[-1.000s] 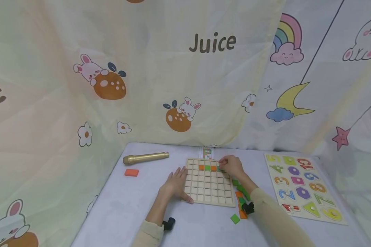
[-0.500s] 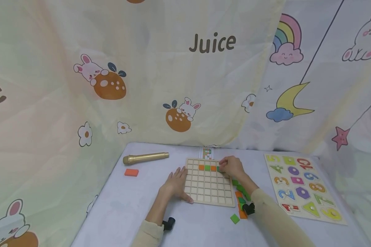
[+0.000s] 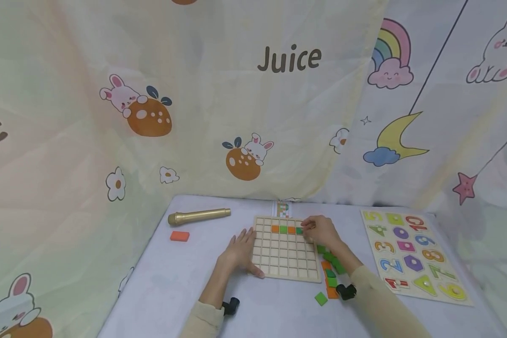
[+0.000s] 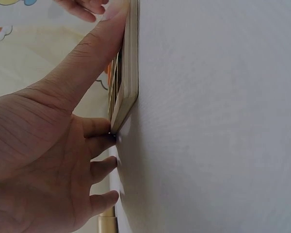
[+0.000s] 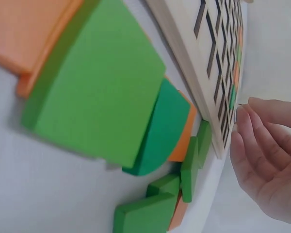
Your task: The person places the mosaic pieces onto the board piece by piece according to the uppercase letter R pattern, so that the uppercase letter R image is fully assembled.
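Head view shows both hands (image 3: pixel 237 251) at the gridded board (image 3: pixel 285 257).

Head view: above the 6 o'clock side of the surface (image 3: pixel 279 310), facing forward and down; widest framing, printed cloth (image 3: pixel 207 159) toward 12 o'clock. Left wrist view: close, skimming the surface, rolled sideways; left grip (image 4: pixel 48 155) at 8, edge of the board (image 4: pixel 130 63) near 11. Right wrist view: low, tilted; a green tile (image 5: pixel 102 82) nearest the lens toward 10, right grip (image 5: pixel 269 160) toward 4, board beyond toward 1. All three share the board and right grip.
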A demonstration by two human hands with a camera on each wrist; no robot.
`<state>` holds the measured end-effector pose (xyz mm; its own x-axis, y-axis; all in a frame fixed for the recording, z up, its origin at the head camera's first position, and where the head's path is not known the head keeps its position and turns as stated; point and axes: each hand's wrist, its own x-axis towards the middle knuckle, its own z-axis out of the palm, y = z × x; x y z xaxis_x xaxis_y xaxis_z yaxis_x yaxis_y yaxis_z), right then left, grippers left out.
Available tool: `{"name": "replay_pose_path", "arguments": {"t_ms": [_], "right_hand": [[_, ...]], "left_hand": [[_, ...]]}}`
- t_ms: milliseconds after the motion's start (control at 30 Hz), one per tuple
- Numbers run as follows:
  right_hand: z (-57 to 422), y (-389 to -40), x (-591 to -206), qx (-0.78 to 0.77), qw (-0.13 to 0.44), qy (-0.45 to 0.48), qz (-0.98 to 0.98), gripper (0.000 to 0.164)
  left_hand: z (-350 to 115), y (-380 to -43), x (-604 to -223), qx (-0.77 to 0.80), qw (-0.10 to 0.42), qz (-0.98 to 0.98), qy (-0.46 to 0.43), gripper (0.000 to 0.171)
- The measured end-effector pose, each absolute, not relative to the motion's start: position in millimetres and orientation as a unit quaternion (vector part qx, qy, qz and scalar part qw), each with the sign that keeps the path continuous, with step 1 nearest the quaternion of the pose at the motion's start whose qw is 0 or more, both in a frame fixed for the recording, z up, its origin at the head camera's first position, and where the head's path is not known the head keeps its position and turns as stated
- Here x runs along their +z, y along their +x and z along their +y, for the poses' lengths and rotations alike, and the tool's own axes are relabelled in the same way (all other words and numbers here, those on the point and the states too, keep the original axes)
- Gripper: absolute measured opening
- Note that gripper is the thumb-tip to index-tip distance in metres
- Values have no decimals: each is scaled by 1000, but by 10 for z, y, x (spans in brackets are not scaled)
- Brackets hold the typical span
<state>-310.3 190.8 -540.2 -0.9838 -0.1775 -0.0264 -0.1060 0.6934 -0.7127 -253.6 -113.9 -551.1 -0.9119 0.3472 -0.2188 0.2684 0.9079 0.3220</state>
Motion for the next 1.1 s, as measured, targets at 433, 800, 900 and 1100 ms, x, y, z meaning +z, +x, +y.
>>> {"name": "replay_pose_path", "arguments": {"t_ms": [433,800,900,1100], "right_hand": [[2030,-2886,-5290,-384,3,-95,919,20],[2168,-2632,-5216,-374,-13,-97,922,21],[2212,-2566,-5193,-368,-18,-96,925,20],[2298,-2450,-5186,-362,-15,-95,927,20]], "left_hand": [[-1128,-2550,-5552,145,131,968,157,148],[-1125,-2560,-5588,132,139,969,152,148],[-1123,-2553,-5568,129,144,969,155,147],[-1119,-2537,-5505,141,134,967,163,144]]}}
